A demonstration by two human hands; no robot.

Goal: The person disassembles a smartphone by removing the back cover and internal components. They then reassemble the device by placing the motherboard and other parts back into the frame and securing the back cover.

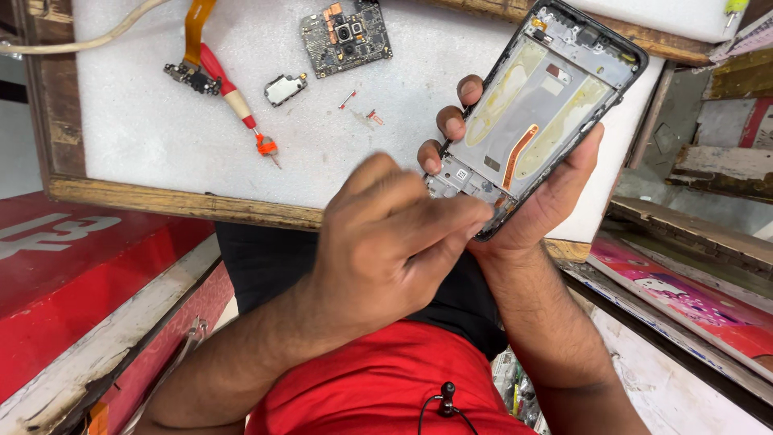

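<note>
Since the motherboard (346,36), the little speaker module (285,89) and the flex cable (193,32) were already out on the white surface (145,121) up at 11 o'clock, I'd say teardown was mostly done. My right hand (555,193) cradled the gutted phone frame (535,113) at 2 o'clock, fingers wrapped round its edges. My left hand (386,242) had fingers pressed together at the frame's bottom end, working on the small parts left there; couldn't tell if they pinched anything.

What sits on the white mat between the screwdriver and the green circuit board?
Head view: one small silver-and-black module lies between the red-handled screwdriver and the circuit board, touching neither, on the white mat.
</note>
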